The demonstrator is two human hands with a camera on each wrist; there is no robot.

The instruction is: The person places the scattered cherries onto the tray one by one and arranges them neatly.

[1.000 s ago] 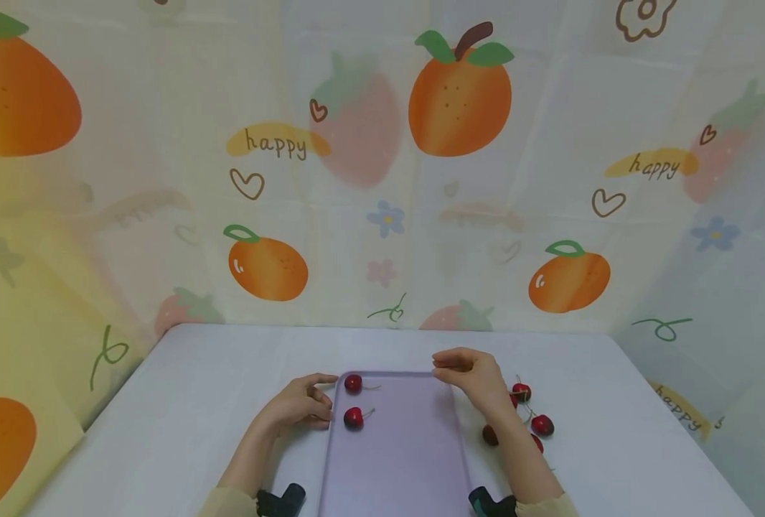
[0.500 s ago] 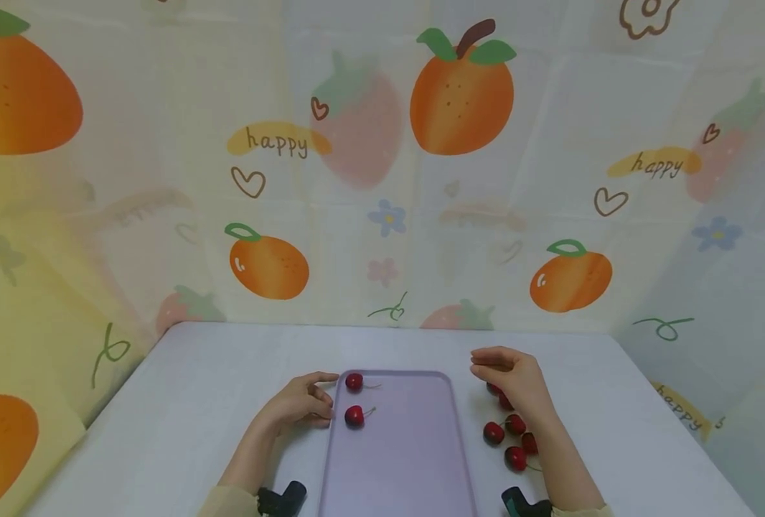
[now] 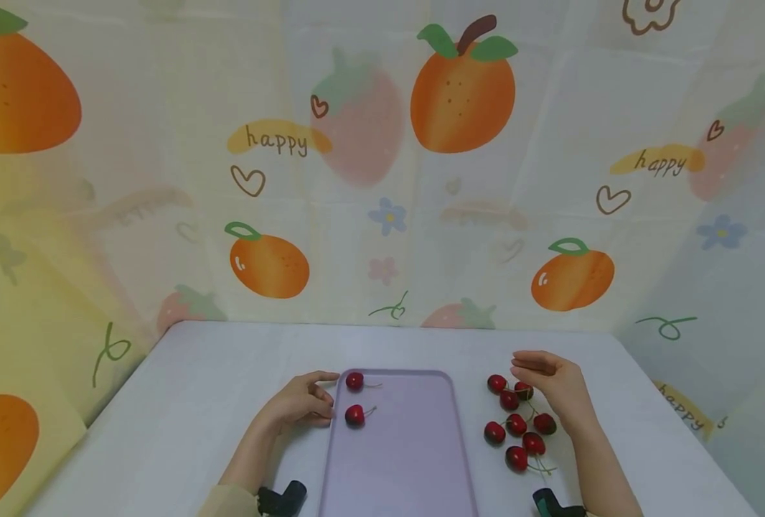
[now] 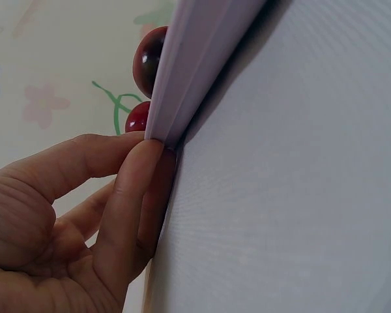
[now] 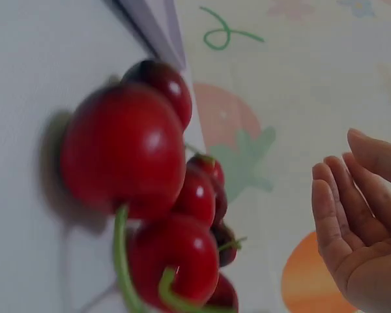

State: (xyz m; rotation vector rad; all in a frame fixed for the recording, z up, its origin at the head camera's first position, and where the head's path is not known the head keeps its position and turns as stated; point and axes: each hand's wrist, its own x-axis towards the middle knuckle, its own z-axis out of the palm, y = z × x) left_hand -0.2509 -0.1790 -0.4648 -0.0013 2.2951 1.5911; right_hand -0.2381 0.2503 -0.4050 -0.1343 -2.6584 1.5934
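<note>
At the upper left corner of a lilac tray (image 3: 398, 445), my left hand (image 3: 298, 399) holds the rim with fingertips and thumb, as the left wrist view also shows at the tray's edge (image 4: 176, 85). Two dark red cherries lie in the tray near that corner, one cherry (image 3: 354, 381) behind the other cherry (image 3: 354, 416). My right hand (image 3: 553, 380) hovers at the far end of a loose group of cherries (image 3: 517, 425), right of the tray. Its fingers are gently bent, thumb apart from them, with nothing between, as the right hand (image 5: 365, 222) shows in the right wrist view.
The white table (image 3: 227, 373) ends at a fruit-print cloth backdrop (image 3: 382, 237). Stemmed cherries (image 5: 127, 153) lie on the table between the tray and my right forearm. Black devices sit at both wrists, such as the left strap device (image 3: 282, 498).
My right hand has moved right, from over the tray's far right corner to beyond the cherry group, uncovering those cherries. The left hand and the two cherries in the tray have stayed put.
</note>
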